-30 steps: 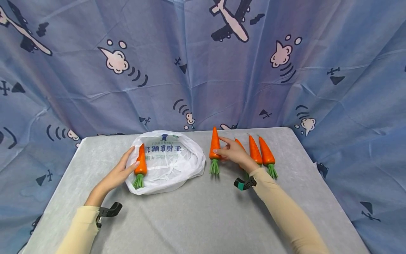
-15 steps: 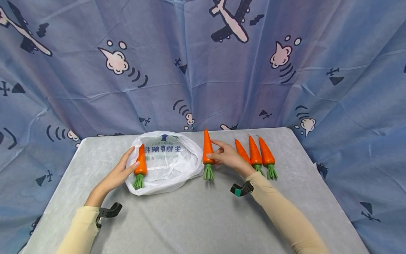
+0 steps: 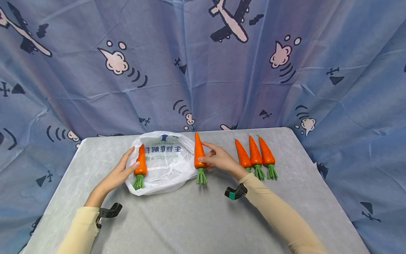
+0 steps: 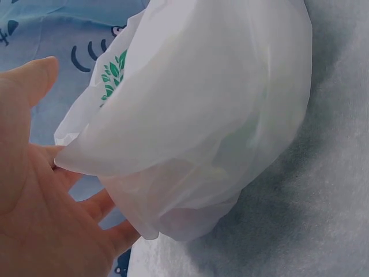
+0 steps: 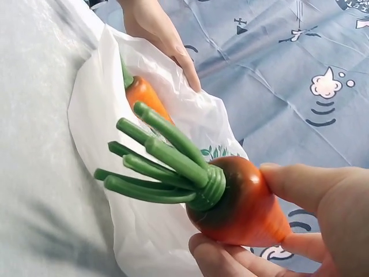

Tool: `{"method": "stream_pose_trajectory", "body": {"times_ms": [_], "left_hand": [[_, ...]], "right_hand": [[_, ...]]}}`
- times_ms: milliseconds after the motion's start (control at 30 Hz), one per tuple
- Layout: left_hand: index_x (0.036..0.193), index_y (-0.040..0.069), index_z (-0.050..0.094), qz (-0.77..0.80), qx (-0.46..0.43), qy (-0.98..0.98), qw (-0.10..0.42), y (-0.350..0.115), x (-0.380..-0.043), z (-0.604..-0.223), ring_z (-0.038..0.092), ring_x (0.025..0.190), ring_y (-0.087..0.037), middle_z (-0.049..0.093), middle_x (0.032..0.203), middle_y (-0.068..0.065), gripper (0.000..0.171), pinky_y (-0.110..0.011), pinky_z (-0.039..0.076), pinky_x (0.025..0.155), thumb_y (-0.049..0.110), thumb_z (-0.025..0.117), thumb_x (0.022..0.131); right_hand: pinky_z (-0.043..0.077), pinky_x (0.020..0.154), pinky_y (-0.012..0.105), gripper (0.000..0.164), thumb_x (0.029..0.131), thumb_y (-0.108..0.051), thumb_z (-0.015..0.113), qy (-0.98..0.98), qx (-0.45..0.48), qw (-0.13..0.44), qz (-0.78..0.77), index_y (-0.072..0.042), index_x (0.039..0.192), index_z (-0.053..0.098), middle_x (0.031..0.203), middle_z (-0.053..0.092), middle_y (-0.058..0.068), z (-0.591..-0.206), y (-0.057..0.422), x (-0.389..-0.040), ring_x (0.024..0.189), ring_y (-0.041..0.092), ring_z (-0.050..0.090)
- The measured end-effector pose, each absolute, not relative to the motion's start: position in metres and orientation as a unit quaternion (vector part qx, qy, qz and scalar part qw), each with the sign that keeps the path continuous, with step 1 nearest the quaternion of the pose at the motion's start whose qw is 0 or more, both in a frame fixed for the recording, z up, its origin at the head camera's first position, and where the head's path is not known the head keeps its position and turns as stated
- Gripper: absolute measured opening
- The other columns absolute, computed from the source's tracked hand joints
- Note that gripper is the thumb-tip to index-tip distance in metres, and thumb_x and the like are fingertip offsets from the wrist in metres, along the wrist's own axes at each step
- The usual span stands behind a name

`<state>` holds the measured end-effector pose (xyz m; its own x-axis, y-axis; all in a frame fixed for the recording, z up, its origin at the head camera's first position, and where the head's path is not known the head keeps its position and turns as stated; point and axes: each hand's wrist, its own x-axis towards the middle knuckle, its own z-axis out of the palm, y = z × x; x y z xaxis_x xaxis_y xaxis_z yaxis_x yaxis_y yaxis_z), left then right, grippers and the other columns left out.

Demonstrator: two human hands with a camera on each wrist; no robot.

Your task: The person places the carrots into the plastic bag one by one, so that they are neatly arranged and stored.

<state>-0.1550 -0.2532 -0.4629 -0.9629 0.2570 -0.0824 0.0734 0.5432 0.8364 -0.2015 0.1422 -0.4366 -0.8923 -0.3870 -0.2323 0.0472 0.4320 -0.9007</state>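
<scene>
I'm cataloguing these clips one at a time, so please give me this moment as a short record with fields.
Right hand: pinches held carrot by its orange body
Held carrot position: before the bag's right edge in the head view; contact unclear
Left hand: touches the left side of the white plastic bag
Bag: mouth open, printed, bagged carrot inside at left
Loose carrots: three, side by side on the grey table
Backdrop: blue cloth with airplanes
</scene>
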Motion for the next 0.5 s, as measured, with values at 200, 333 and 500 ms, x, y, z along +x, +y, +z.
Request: {"method": "stream_pose_trajectory", "body": {"times_ms": [200,333,500], "left_hand": [[0.161,0.017,0.000,0.468,0.090,0.873,0.102,-0.253,-0.155,-0.463,0.001,0.151,-0.051,-0.001,0.166,-0.024,0.078,-0.075,0.007,0.115,0.030,0.051,0.103],[0.161,0.018,0.000,0.468,0.091,0.873,0.103,-0.253,-0.155,-0.463,0.001,0.151,-0.051,-0.002,0.166,-0.024,0.078,-0.076,0.007,0.115,0.030,0.051,0.103],[0.161,0.018,-0.001,0.466,0.091,0.874,0.106,-0.252,-0.156,-0.462,0.000,0.151,-0.051,-0.002,0.166,-0.023,0.078,-0.076,0.008,0.114,0.031,0.051,0.103]], "right_hand": [[0.062,0.073,0.032,0.077,0.088,-0.024,0.075,0.804,-0.111,0.217,-0.543,-0.020,0.154,0.036,0.087,0.064,0.009,-0.438,0.130,-0.202,0.071,0.012,0.066],[0.062,0.072,0.032,0.076,0.088,-0.023,0.075,0.801,-0.112,0.221,-0.546,-0.020,0.154,0.037,0.085,0.063,0.007,-0.438,0.122,-0.202,0.070,0.012,0.065],[0.062,0.070,0.032,0.076,0.087,-0.021,0.074,0.801,-0.121,0.223,-0.542,-0.017,0.154,0.037,0.084,0.063,0.007,-0.434,0.111,-0.201,0.068,0.012,0.065]]}}
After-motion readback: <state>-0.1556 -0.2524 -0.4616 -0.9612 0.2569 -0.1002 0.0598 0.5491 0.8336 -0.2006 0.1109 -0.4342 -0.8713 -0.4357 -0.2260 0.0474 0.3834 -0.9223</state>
